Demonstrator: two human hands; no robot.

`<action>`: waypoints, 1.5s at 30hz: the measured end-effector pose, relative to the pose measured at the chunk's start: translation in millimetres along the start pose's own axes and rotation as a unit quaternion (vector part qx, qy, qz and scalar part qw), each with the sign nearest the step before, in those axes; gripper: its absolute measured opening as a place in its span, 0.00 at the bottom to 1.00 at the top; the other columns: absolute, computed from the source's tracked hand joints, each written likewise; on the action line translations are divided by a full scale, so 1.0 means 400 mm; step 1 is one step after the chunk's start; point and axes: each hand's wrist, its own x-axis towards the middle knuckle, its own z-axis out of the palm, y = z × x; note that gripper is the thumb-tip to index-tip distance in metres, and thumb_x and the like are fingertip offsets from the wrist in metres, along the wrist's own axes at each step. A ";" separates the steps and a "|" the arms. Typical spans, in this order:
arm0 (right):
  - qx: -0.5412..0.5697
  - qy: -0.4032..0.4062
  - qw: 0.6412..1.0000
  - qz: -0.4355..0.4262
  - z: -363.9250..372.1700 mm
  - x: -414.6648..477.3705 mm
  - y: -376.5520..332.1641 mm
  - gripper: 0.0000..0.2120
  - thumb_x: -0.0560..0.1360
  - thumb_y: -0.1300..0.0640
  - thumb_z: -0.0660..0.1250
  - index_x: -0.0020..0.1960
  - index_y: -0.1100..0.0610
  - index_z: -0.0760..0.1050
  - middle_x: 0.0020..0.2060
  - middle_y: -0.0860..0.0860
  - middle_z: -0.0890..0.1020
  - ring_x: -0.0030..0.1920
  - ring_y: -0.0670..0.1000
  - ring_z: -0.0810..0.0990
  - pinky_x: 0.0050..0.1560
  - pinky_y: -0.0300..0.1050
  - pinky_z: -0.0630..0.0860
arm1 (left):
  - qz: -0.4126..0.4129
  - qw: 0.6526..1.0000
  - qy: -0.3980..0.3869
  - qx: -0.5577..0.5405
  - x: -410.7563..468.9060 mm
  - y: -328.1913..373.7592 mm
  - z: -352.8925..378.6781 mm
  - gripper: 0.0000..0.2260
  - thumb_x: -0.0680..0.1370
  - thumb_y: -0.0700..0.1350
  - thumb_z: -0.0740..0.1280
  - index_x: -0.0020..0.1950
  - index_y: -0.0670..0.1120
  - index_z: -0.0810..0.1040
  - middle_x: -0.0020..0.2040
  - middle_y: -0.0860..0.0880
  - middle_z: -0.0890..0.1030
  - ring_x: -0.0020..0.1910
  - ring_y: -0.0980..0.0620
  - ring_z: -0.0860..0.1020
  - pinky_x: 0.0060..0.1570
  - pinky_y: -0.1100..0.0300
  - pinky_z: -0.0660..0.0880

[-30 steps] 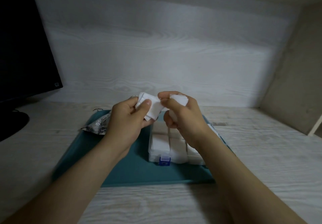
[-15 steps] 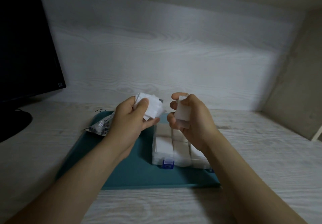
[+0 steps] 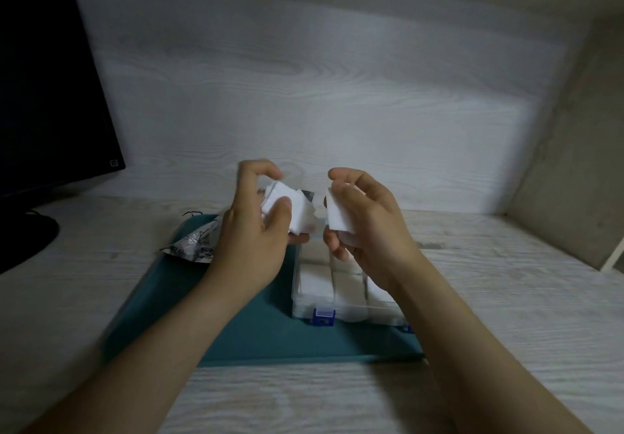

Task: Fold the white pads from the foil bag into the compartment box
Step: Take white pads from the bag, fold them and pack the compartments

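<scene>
Landmark: the compartment box (image 3: 351,313), lying on the teal mat (image 3: 236,329) with its blue latch (image 3: 323,317) on the wall nearest the person; the compartments in its near row show white fill; those farther back are largely hidden under the hands, so a free one cannot be identified.

Hand state: the two hands are apart, with a clear gap between them; the right hand (image 3: 371,231) pinches a single pad (image 3: 339,215) between thumb and fingers, directly above the far half of the box; the left hand (image 3: 250,234) grips a loose stack of pads (image 3: 297,212), thumb across the top sheet, above and just left of the box's far left corner.

Foil bag (image 3: 192,242): on the mat, left of the box and beyond its far edge, partly behind the left wrist.

Governing relation: the box lies straight below the single pad and slightly toward the person; the pad is held on edge, long axis near upright; the right hand is the nearer hand.

Assessment: the pad probably needs folding first; then a short descent.
</scene>
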 end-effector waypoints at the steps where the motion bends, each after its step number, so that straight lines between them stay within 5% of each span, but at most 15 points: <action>1: -0.022 0.005 1.000 -0.020 -0.001 0.000 0.002 0.11 0.85 0.59 0.65 0.66 0.59 0.73 0.33 0.54 0.79 0.25 0.56 0.74 0.24 0.43 0.68 | 0.003 1.000 -0.004 0.011 -0.001 0.003 0.001 0.10 0.85 0.35 0.62 0.59 0.49 0.77 0.54 0.47 0.82 0.49 0.47 0.86 0.41 0.51 0.86; 4: -0.082 0.033 0.994 -0.071 -0.006 0.005 0.012 0.13 0.80 0.57 0.74 0.61 0.58 0.75 0.36 0.54 0.83 0.27 0.54 0.76 0.25 0.44 0.70 | -0.050 0.998 -0.021 -0.011 -0.004 0.011 0.005 0.13 0.86 0.37 0.61 0.54 0.46 0.85 0.54 0.50 0.86 0.51 0.49 0.87 0.45 0.50 0.86; 10: -0.088 0.058 0.990 -0.095 -0.002 0.003 0.016 0.18 0.75 0.55 0.79 0.58 0.59 0.76 0.35 0.53 0.84 0.26 0.53 0.79 0.23 0.43 0.71 | -0.088 0.990 -0.081 -0.077 -0.013 0.047 0.012 0.07 0.84 0.45 0.70 0.55 0.44 0.86 0.49 0.45 0.87 0.47 0.46 0.88 0.46 0.48 0.86; 17: -0.106 0.029 0.989 -0.101 0.001 0.012 0.026 0.13 0.84 0.52 0.67 0.58 0.62 0.76 0.42 0.59 0.84 0.32 0.57 0.82 0.27 0.45 0.72 | -0.075 0.995 -0.007 -0.057 -0.007 0.025 0.006 0.04 0.81 0.42 0.74 0.53 0.48 0.88 0.47 0.48 0.88 0.48 0.47 0.88 0.47 0.46 0.87; 27: -0.085 0.075 0.992 -0.060 0.003 0.014 0.014 0.11 0.84 0.61 0.62 0.49 0.61 0.81 0.31 0.46 0.75 0.27 0.46 0.67 0.27 0.39 0.64 | -0.081 0.992 0.083 -0.042 0.001 0.026 0.005 0.05 0.79 0.38 0.74 0.47 0.47 0.87 0.40 0.46 0.86 0.35 0.56 0.82 0.33 0.63 0.80; 32: -0.054 0.085 0.992 -0.073 -0.020 0.018 0.013 0.07 0.82 0.59 0.69 0.56 0.59 0.85 0.30 0.43 0.76 0.27 0.47 0.64 0.29 0.41 0.63 | -0.100 0.990 0.066 -0.077 0.001 0.020 0.001 0.04 0.80 0.37 0.73 0.48 0.44 0.87 0.42 0.46 0.87 0.40 0.53 0.86 0.38 0.61 0.83; 41: -0.063 0.072 0.993 -0.074 -0.007 0.011 0.027 0.06 0.78 0.61 0.75 0.50 0.64 0.86 0.35 0.51 0.83 0.27 0.43 0.73 0.27 0.36 0.68 | -0.125 0.987 -0.021 -0.103 0.004 0.008 0.003 0.06 0.81 0.39 0.72 0.56 0.45 0.88 0.52 0.42 0.87 0.52 0.44 0.87 0.48 0.52 0.86; 45: -0.113 0.095 0.984 -0.105 -0.004 0.014 0.036 0.07 0.75 0.56 0.79 0.46 0.60 0.86 0.38 0.51 0.86 0.36 0.46 0.82 0.34 0.39 0.76 | -0.132 0.984 -0.041 -0.112 0.002 0.006 0.003 0.08 0.81 0.39 0.73 0.59 0.44 0.87 0.58 0.41 0.85 0.54 0.45 0.87 0.47 0.53 0.86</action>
